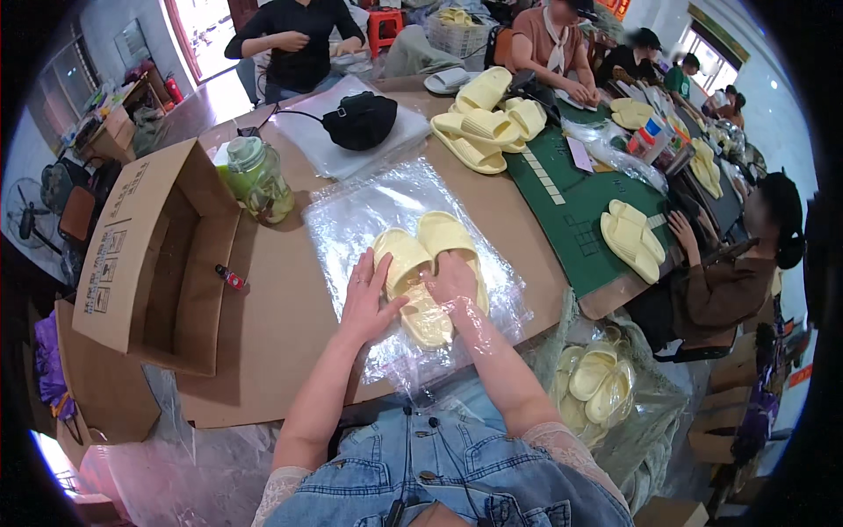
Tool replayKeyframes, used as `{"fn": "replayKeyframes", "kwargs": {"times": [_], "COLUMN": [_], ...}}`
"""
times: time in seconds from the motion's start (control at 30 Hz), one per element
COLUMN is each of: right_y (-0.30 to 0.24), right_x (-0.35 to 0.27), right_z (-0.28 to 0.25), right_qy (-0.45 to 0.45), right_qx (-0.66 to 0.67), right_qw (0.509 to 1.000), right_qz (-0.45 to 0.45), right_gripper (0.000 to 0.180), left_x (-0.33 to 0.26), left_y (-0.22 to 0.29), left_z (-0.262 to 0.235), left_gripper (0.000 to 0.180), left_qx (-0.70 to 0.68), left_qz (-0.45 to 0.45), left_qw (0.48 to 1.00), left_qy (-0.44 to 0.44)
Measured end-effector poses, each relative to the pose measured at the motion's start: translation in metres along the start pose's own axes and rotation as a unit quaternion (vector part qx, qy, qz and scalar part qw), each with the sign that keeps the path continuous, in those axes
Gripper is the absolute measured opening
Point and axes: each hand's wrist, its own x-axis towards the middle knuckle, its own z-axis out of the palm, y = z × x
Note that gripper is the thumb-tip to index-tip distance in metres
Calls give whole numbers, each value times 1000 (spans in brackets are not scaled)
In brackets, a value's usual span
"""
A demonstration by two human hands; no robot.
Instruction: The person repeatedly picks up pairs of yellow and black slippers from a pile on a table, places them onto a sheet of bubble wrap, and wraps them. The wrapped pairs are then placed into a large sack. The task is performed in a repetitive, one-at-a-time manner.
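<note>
A pair of pale yellow slippers lies side by side on clear plastic bags point(347, 224) in front of me, toes pointing away. The left slipper point(428, 321) has glossy film over it. My left hand point(364, 303) rests along its outer side, fingers stretched and thumb apart over the insole. Clear film wraps my right wrist, so that hand seems to be inside a bag. My right hand point(454, 283) grips the right slipper point(446, 230), its fingertips tucked under the strap and hidden.
An open cardboard box point(145, 255) stands left, a small red bottle point(230, 277) by it. Beyond are a drink jar point(259, 184), a black cap point(360, 121) and piled slippers point(481, 132). A green mat point(566, 202) lies right; bagged slippers point(597, 382) sit below. Several people work around.
</note>
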Motion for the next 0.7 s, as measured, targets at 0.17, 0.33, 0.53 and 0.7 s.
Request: {"fn": "replayKeyframes", "kwargs": {"times": [0.17, 0.33, 0.53, 0.7], "right_y": [13, 26, 59, 74], "right_x": [-5, -61, -149, -172], "right_z": [1, -26, -59, -112], "right_qy": [22, 73, -74, -177], "right_qx": [87, 227, 301, 554], "right_qw": [993, 955, 929, 797], "right_qz": [-79, -179, -202, -163], "right_gripper": [48, 54, 34, 5], "left_x": [0, -1, -1, -1], "left_y": [-4, -8, -7, -3], "left_z": [1, 5, 5, 3], "left_gripper": [80, 81, 79, 75], "left_qx": [-22, -28, -32, -30], "left_qz": [-11, -10, -16, -26], "left_qw": [1000, 999, 999, 999], "left_qy": [9, 14, 11, 10]}}
